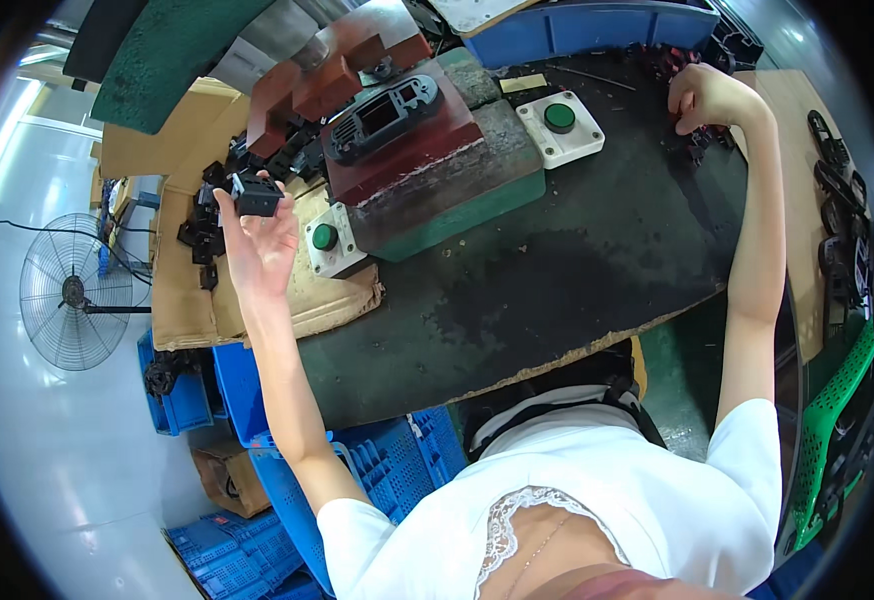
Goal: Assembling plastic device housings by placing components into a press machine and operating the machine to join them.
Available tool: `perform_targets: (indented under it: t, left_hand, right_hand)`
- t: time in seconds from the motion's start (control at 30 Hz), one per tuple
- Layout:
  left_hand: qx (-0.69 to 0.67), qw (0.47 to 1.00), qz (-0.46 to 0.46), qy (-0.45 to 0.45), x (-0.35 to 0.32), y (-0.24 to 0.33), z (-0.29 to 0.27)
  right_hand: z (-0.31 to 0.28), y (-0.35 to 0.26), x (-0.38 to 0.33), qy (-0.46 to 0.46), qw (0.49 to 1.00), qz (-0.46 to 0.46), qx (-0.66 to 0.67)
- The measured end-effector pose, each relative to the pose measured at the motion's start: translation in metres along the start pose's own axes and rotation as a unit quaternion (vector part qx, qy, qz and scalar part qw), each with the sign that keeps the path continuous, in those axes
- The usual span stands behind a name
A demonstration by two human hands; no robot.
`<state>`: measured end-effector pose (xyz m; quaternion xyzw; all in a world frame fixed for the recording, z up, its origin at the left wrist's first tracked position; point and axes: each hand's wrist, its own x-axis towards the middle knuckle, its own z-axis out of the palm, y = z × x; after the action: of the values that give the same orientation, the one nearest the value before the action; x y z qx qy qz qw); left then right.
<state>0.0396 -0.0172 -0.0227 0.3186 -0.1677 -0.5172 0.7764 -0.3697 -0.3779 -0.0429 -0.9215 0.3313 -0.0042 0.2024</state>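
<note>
My left hand is raised at the left of the bench, fingers holding a small black plastic part above a pile of similar black parts on cardboard. My right hand reaches to the far right of the dark bench top, fingers curled at a heap of black parts; whether it grips one I cannot tell. Between the hands stands a red press fixture with a black frame part lying on it.
Two white button boxes with green buttons flank the fixture. Blue crates stand under the bench at left. A floor fan is far left. A green plastic basket and more black parts lie right.
</note>
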Motion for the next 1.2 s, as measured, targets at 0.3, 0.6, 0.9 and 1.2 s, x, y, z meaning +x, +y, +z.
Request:
perform_targets:
  t: [0.3,0.6,0.9,1.2]
  left_hand:
    - [-0.034,0.997,0.014,-0.067,0.001,-0.003,0.014]
    - [0.523,0.837,0.149,0.056,0.000,-0.016,0.054]
    - [0.442,0.867,0.231,0.026,0.020,-0.037,0.064]
    - [0.654,0.715,0.247,-0.003,0.050,-0.044,0.060]
  right_hand:
    - [0.009,-0.028,0.011,-0.001,0.993,0.061,-0.097]
    - [0.009,-0.040,0.019,0.085,0.982,-0.139,0.093]
    - [0.015,-0.071,0.026,0.164,0.915,-0.274,0.245]
    - [0.023,-0.075,0.031,0.144,0.919,-0.268,0.251]
